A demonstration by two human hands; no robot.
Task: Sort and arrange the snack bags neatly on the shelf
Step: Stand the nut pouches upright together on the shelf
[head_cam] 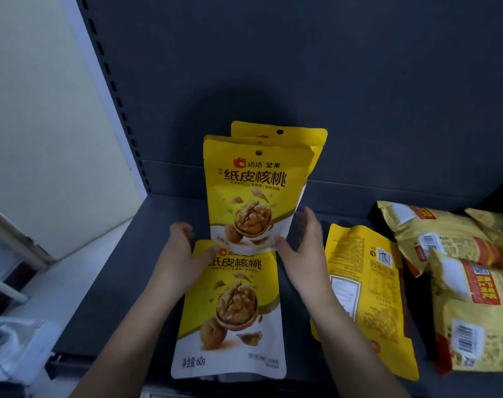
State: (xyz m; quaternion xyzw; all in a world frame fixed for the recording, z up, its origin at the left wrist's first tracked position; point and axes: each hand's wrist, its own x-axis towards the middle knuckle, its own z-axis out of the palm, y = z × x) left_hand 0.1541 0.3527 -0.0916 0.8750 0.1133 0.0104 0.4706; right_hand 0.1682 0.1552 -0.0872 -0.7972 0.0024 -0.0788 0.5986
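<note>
At the middle of the dark shelf (124, 282), the front walnut bag (253, 196) stands upright. A second walnut bag (296, 133) is tucked close behind it, and a third walnut bag (236, 311) lies flat, face up, just in front. These pouches look light and crinkly, stiff along the sealed edges but soft in the belly, and probably glossy enough to slide. They are best taken low at the side seams, so an upright one doesn't topple. And that's where the hands are! The right hand (302, 248) reaches in palm-inward, thumb on the front pouch's lower right corner, fingers wrapped round its edge. The left hand (181, 248) mirrors it, fingers curled by the base, thumb lying on the flat bag's top corner; whether it truly grips can't be told. More snack bags (368, 282) lie just to the right.
</note>
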